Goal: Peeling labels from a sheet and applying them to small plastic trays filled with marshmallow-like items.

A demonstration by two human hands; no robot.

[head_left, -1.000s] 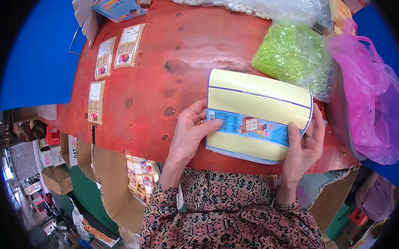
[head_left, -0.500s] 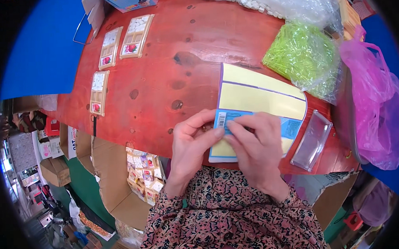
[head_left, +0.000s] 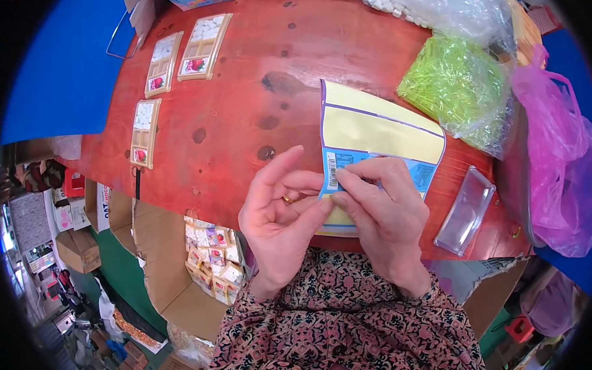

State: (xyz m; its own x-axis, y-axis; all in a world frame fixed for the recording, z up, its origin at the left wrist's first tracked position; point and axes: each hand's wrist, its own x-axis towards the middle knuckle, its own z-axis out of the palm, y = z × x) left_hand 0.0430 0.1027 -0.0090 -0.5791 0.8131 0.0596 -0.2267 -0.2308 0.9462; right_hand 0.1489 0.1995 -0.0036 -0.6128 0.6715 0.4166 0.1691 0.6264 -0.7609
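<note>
A flexible printed sheet (head_left: 379, 131), pale yellow with purple lines and a blue band with a barcode, bows up in front of me over the table's near edge. My right hand (head_left: 389, 208) pinches it between thumb and fingers beside the barcode. At the sheet's left edge is my left hand (head_left: 277, 218), its index finger raised and fingers apart, with a ring on one finger. Its thumb tip meets the sheet's edge close to my right thumb; whether it presses there is hard to see. To the right lies a clear plastic box (head_left: 465, 212).
Three small divided trays (head_left: 201, 48) with white pieces and strawberry pictures stand at the table's far left. A bag of green sticks (head_left: 455, 88) and a pink plastic bag (head_left: 552, 156) occupy the right. Below the left edge, a cardboard box (head_left: 175, 274) holds several filled trays.
My left fingers have opened and the index finger has lifted off the sheet. The sheet has shifted slightly left and bends more, with my right hand still pinching it.
</note>
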